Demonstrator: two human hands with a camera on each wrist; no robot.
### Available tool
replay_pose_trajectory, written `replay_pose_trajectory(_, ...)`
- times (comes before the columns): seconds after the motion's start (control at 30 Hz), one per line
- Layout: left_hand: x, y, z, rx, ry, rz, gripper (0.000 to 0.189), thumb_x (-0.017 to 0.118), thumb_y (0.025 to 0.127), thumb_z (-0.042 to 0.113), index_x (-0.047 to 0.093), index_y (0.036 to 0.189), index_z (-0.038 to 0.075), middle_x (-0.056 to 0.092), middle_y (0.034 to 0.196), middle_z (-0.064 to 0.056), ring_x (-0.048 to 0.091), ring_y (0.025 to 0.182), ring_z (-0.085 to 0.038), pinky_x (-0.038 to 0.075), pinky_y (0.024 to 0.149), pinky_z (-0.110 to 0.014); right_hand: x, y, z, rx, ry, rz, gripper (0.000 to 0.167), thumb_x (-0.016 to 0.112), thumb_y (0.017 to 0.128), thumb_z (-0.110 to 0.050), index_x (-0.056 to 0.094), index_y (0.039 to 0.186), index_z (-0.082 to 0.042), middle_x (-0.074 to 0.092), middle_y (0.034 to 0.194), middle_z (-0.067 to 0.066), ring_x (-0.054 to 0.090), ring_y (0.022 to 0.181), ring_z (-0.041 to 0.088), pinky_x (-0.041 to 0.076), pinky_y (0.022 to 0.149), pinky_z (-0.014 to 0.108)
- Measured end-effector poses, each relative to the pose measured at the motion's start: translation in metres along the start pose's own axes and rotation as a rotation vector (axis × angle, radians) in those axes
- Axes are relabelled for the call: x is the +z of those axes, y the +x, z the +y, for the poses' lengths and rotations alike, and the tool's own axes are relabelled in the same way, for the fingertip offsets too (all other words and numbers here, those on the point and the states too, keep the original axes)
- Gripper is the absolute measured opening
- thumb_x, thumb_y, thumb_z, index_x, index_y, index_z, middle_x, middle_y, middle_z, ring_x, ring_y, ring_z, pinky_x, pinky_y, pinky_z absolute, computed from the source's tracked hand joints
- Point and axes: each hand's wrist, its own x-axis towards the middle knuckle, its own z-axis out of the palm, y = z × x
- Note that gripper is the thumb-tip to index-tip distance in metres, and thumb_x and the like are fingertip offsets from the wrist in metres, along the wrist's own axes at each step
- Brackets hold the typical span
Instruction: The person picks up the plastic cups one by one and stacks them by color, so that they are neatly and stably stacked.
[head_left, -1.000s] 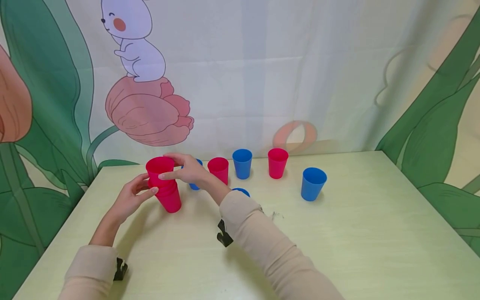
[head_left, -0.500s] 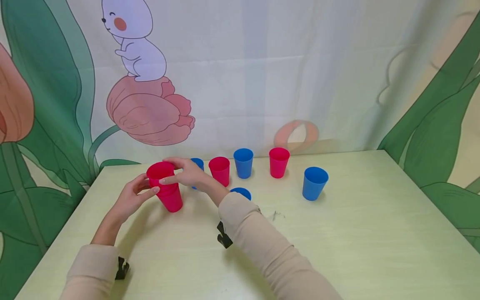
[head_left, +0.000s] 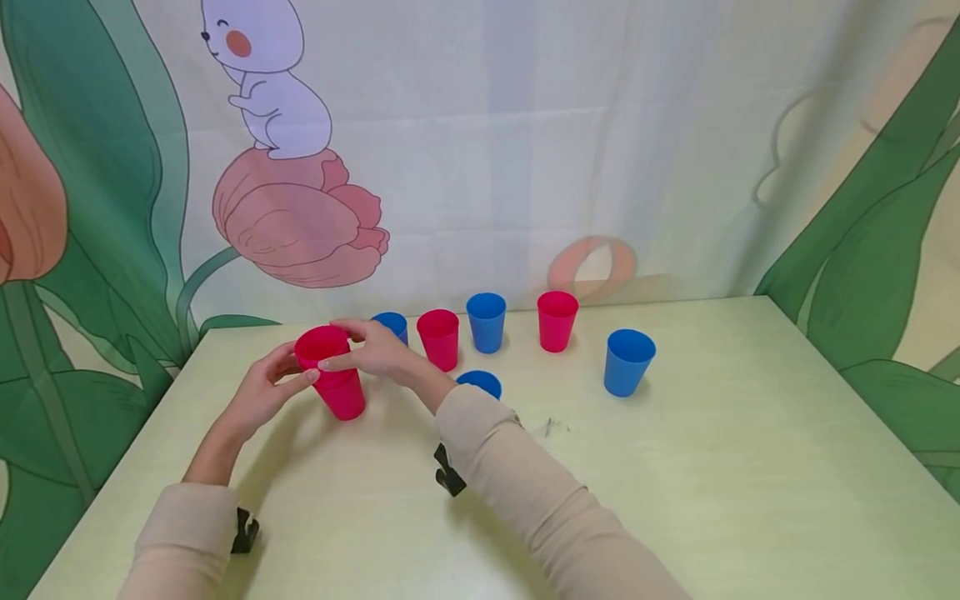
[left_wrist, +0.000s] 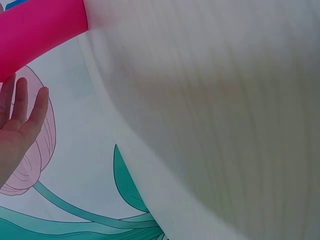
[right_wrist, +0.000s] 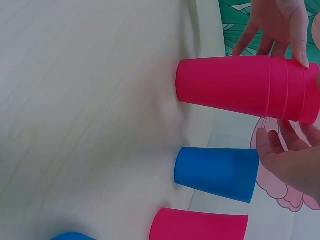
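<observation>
Left beige cuffed sleeve [head_left: 183, 533]: rises from the lower left. Right beige cuffed sleeve [head_left: 551, 512]: slants leftward over the pale wood-grain table [head_left: 750, 467]. A black clip-like piece [head_left: 244, 532] shows beside the left cuff.

Left hand [head_left: 261, 392]: thumb in front, fingers behind, curved round the left side of the stack. Stack of nested red tapered plastic cups [head_left: 343, 395]: upright, base on the table's left part, rims closely spaced. Right hand [head_left: 378, 350]: holding the stack's top from the right, thumb in front, fingers behind.

Blue tapered cup [head_left: 480, 383]: partly hidden by the right arm. Second blue cup [head_left: 628, 362]: farther right. Back row, left to right: blue, red, blue and red cups, upright, apart. Behind: printed cloth [head_left: 637, 150].
</observation>
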Motion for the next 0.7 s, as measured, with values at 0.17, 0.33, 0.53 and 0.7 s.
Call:
replay_pose_trajectory(0.17, 0.000, 0.001, 0.000, 0.009, 0.003, -0.002, 0.061, 0.058, 0.090, 0.026, 0.031, 0.139, 0.003, 0.044, 0.129, -0.023, 0.041, 0.116, -0.038, 0.045, 0.087, -0.046, -0.007, -0.006, -0.004, 0.000, -0.001, 0.004, 0.070, 0.071, 0.077, -0.028, 0.039, 0.139, -0.018, 0.046, 0.133, 0.002, 0.039, 0.122, 0.021, 0.045, 0.087, 0.035)
replay_pose_trajectory(0.33, -0.001, 0.000, 0.000, -0.001, -0.006, -0.008, 0.064, 0.058, 0.089, 0.027, 0.028, 0.141, 0.004, 0.041, 0.132, -0.024, 0.039, 0.118, -0.040, 0.042, 0.088, -0.052, -0.015, -0.014, -0.010, -0.016, 0.020, 0.020, 0.069, 0.071, 0.077, -0.029, 0.040, 0.138, -0.019, 0.047, 0.132, 0.001, 0.039, 0.123, 0.021, 0.043, 0.090, 0.037)
replay_pose_trajectory(0.53, 0.000, 0.000, 0.002, -0.002, -0.008, -0.007, 0.064, 0.058, 0.089, 0.026, 0.028, 0.141, 0.004, 0.041, 0.131, -0.023, 0.039, 0.118, -0.039, 0.043, 0.088, -0.052, -0.026, -0.024, -0.015, -0.032, 0.016, 0.006, 0.069, 0.070, 0.079, -0.025, 0.038, 0.139, -0.018, 0.045, 0.134, 0.003, 0.039, 0.123, 0.022, 0.044, 0.089, 0.037)
replay_pose_trajectory(0.7, 0.000, 0.000, 0.002, -0.005, -0.008, -0.005, 0.065, 0.058, 0.089, 0.027, 0.027, 0.141, 0.004, 0.041, 0.131, -0.024, 0.039, 0.118, -0.040, 0.042, 0.088, -0.052, -0.032, -0.029, -0.017, -0.030, -0.008, 0.022, 0.068, 0.069, 0.079, -0.026, 0.038, 0.139, -0.019, 0.046, 0.133, 0.002, 0.041, 0.119, 0.019, 0.045, 0.087, 0.035)
